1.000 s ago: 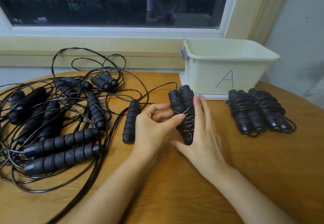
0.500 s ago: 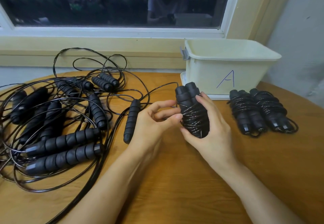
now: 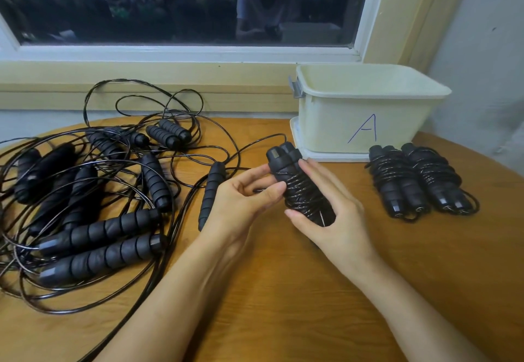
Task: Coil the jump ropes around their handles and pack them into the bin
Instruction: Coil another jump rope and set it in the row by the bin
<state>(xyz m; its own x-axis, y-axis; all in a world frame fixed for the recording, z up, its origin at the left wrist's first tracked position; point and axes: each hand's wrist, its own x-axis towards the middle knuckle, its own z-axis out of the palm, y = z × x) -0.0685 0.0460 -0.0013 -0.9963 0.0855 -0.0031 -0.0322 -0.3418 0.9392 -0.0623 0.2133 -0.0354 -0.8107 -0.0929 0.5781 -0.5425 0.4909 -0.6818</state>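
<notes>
A coiled black jump rope (image 3: 297, 184), two handles side by side with cord wound round them, is lifted above the wooden table (image 3: 283, 305). My right hand (image 3: 331, 214) grips it from below and the right, thumb near its lower end. My left hand (image 3: 243, 200) pinches its left side with thumb and fingertips. Two more coiled ropes (image 3: 397, 184) (image 3: 436, 181) lie on the table to the right. The cream bin (image 3: 365, 112), marked with a blue A, stands behind them on its lid.
A tangle of several loose jump ropes (image 3: 93, 197) with black foam handles covers the left of the table. One single handle (image 3: 211, 194) lies just left of my left hand. A window sill and wall run behind the table.
The coiled rope has been picked up off the table. My right hand, flat beside it before, now curls under it, and the bundle has tilted with its top leaning left.
</notes>
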